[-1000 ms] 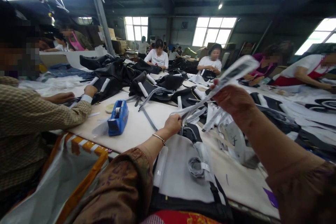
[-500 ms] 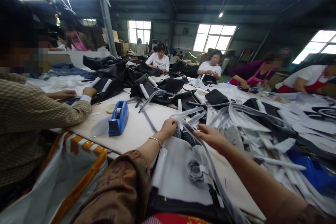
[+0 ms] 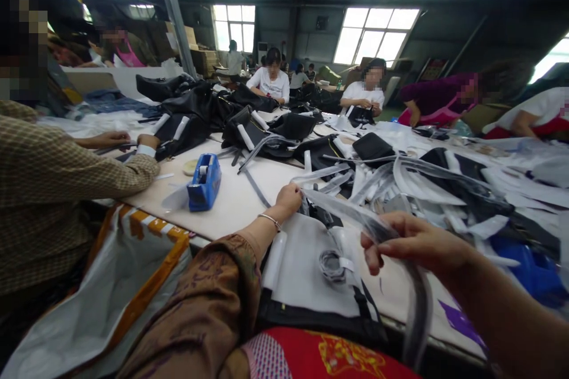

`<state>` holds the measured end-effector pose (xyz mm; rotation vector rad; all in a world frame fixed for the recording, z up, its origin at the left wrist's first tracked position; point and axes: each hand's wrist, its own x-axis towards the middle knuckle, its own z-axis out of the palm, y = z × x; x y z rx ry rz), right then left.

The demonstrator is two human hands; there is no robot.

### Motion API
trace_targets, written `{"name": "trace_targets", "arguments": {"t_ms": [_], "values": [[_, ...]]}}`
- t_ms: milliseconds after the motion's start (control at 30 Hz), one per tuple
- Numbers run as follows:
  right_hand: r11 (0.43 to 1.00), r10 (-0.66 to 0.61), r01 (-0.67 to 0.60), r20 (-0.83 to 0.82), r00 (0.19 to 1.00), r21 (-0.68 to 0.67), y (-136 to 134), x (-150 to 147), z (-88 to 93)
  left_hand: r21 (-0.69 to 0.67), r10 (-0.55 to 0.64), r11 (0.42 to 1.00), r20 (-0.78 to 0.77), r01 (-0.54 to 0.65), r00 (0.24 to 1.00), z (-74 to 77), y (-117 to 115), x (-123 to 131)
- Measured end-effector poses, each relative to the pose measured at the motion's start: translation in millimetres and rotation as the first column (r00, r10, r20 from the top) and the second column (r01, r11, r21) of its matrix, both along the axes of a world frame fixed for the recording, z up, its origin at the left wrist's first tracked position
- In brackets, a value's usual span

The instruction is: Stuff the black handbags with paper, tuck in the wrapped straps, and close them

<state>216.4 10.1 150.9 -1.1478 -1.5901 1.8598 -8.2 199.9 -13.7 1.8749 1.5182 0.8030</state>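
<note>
My left hand [image 3: 288,199] is closed in a pinch at the top edge of a black bag [image 3: 311,310], gripping one end of a strap wrapped in clear plastic [image 3: 340,206]. The strap runs taut to my right hand [image 3: 413,244], whose fingers are curled round it. Past that hand, its loose length hangs toward the table's front edge. The bag lies flat before me under a white sheet [image 3: 302,266]. On the sheet rest a coiled grey cord [image 3: 332,265] with a white tag and, at the left, a white roll [image 3: 274,262].
A blue tape dispenser [image 3: 204,183] stands left of my hands. Nearer me at the left is a white sack [image 3: 111,296] with an orange-taped rim. Black bags [image 3: 284,127] and plastic-wrapped strips pile up ahead and right. A co-worker's checked sleeve [image 3: 89,172] reaches in from the left.
My right hand has moved right and toward me, closing round the strap and drawing it out straight. My left hand keeps its pinch at the bag's top edge. The view has tilted downward.
</note>
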Motion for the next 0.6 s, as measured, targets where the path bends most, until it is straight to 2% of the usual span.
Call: {"name": "trace_targets", "arguments": {"t_ms": [67,167,233,300,400,433,500,567,600], "values": [[1.0,-0.003,0.006,-0.104,0.995,0.025,-12,8,14.1,-0.015,0.003,1.0,0.001,-0.003,1.0,2.4,-1,1],[0.974,-0.162,0.203,-0.311,0.936,0.104,-13,6,28.0,-0.028,0.001,1.0,0.011,-0.001,1.0,10.7,-3,1],[0.91,-0.32,0.395,-0.394,0.862,0.125,-2,-6,34.4,-0.019,0.017,1.0,0.026,-0.017,0.999,21.6,-7,0],[0.831,-0.47,0.546,-0.397,0.788,0.102,16,-22,38.6,0.018,0.055,0.998,0.06,-0.056,0.997,37.7,-14,-2],[0.753,-0.574,0.656,-0.436,0.693,0.05,47,-45,38.2,0.088,0.052,0.994,0.138,-0.065,0.989,67.5,-37,-2],[0.739,-0.583,0.672,-0.46,0.669,0.04,56,-51,36.3,0.091,-0.002,0.996,0.172,-0.014,0.985,77.2,-48,-2],[0.715,-0.591,0.698,-0.504,0.631,0.036,72,-60,30.5,0.039,-0.23,0.973,0.283,0.228,0.931,93.2,-71,1],[0.689,-0.597,0.723,-0.529,0.603,0.046,84,-67,23.0,-0.017,-0.488,0.835,0.44,0.55,0.754,103.3,-91,4],[0.683,-0.594,0.729,-0.537,0.599,0.058,89,-69,18.7,-0.023,-0.556,0.764,0.485,0.645,0.676,106.1,-98,6]]}}
